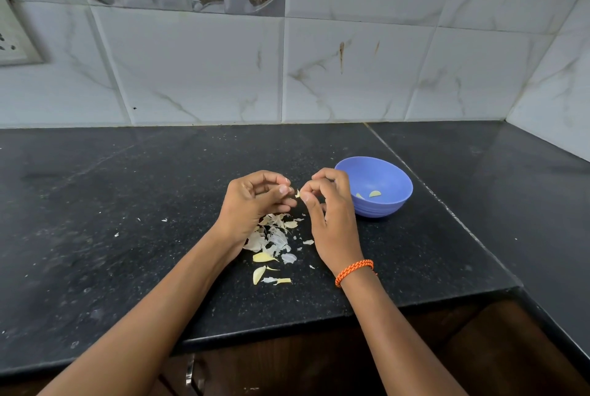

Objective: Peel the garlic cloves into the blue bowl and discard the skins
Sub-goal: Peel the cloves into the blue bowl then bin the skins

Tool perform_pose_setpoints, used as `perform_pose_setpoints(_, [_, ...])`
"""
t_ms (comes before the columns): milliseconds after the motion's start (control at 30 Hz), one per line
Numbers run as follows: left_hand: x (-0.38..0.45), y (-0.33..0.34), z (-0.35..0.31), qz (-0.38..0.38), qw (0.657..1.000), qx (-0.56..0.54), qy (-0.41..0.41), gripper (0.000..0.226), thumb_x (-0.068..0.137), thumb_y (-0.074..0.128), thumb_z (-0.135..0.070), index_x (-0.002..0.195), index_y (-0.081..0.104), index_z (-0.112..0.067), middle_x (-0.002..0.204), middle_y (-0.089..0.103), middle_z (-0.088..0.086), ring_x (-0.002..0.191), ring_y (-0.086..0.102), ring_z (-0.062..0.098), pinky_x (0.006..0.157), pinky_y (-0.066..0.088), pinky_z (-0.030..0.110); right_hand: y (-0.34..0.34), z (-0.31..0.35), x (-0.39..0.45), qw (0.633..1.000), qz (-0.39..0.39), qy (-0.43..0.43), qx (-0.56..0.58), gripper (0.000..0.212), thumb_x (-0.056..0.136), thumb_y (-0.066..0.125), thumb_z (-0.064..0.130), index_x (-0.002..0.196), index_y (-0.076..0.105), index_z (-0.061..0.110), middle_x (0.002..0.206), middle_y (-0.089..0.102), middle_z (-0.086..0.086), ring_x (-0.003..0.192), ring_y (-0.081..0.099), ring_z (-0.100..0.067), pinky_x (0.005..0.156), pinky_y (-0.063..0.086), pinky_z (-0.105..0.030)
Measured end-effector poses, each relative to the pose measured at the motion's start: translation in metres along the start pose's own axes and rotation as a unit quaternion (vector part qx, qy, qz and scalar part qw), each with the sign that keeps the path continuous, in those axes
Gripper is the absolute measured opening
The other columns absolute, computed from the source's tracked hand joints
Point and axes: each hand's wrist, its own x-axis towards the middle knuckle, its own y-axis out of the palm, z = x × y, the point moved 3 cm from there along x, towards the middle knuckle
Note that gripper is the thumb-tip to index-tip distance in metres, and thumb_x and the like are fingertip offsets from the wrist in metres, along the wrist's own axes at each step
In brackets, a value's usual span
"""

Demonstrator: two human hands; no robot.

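Note:
My left hand (255, 200) and my right hand (329, 213) meet above the black counter, fingers curled. Between their fingertips shows a small pale garlic clove (297, 193), which my right hand pinches. My left fingertips sit right beside it; whether they grip it is hidden. The blue bowl (388, 178) stands just right of my right hand, with two peeled cloves (374, 193) inside. A heap of papery garlic skins (274, 237) lies on the counter under my hands. Two yellowish cloves (263, 257) lie at the heap's near edge.
The black stone counter (127, 220) runs to a tiled wall behind and turns a corner at the right. Its front edge lies close below my forearms, with dark cabinet doors under it. Small skin flecks (164, 220) are scattered to the left. A wall socket (12, 41) sits far left.

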Motion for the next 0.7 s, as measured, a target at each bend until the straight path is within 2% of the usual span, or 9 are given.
perform_pose_setpoints(200, [0.0022, -0.0022, 0.002, -0.017, 0.999, 0.034, 0.011, 0.017, 0.098, 0.076, -0.008, 0.113, 0.078, -0.001, 0.099, 0.08, 0.022, 0.085, 0.079, 0.032, 0.079, 0.067, 0.033, -0.0012, 0.0006, 0.0, 1.0, -0.002, -0.006, -0.007, 0.024, 0.113, 0.05, 0.015, 0.105, 0.072, 0.013, 0.127, 0.047, 0.005, 0.11, 0.057, -0.009, 0.091, 0.043, -0.011])
perform_pose_setpoints(400, [0.004, -0.0021, 0.0046, -0.016, 0.996, 0.083, 0.03, 0.013, 0.098, 0.075, -0.005, 0.11, 0.081, -0.004, 0.092, 0.081, 0.018, 0.084, 0.08, 0.032, 0.08, 0.067, 0.035, 0.0016, -0.0054, -0.0001, 0.999, 0.03, 0.002, 0.017, 0.028, 0.112, 0.05, 0.011, 0.119, 0.077, 0.016, 0.13, 0.051, 0.008, 0.12, 0.057, -0.013, 0.097, 0.045, -0.017])
perform_pose_setpoints(500, [0.005, -0.0038, 0.0053, -0.02, 0.995, 0.089, 0.034, 0.013, 0.098, 0.076, -0.006, 0.109, 0.082, -0.005, 0.092, 0.081, 0.018, 0.085, 0.08, 0.033, 0.083, 0.067, 0.04, 0.0012, -0.0032, -0.0004, 0.998, 0.039, 0.025, 0.036, 0.026, 0.109, 0.057, 0.012, 0.118, 0.08, 0.019, 0.128, 0.054, 0.01, 0.119, 0.059, -0.015, 0.086, 0.048, -0.015])
perform_pose_setpoints(633, [0.0041, -0.0017, 0.0049, -0.01, 0.992, 0.114, 0.048, 0.012, 0.098, 0.077, -0.009, 0.108, 0.082, -0.006, 0.09, 0.081, 0.015, 0.082, 0.079, 0.031, 0.076, 0.065, 0.034, -0.001, -0.0018, 0.0002, 0.998, 0.03, 0.037, 0.049, 0.017, 0.103, 0.069, 0.017, 0.095, 0.083, 0.02, 0.122, 0.058, 0.007, 0.109, 0.063, -0.015, 0.073, 0.048, -0.015])
perform_pose_setpoints(700, [0.0034, -0.0011, 0.0049, -0.004, 0.991, 0.122, 0.053, 0.012, 0.098, 0.077, -0.009, 0.11, 0.08, -0.006, 0.09, 0.081, 0.015, 0.082, 0.08, 0.033, 0.074, 0.064, 0.033, -0.0023, -0.0025, 0.0001, 0.997, 0.03, 0.045, 0.064, 0.01, 0.094, 0.08, 0.015, 0.087, 0.081, 0.022, 0.12, 0.056, 0.006, 0.104, 0.065, -0.015, 0.069, 0.055, -0.021])
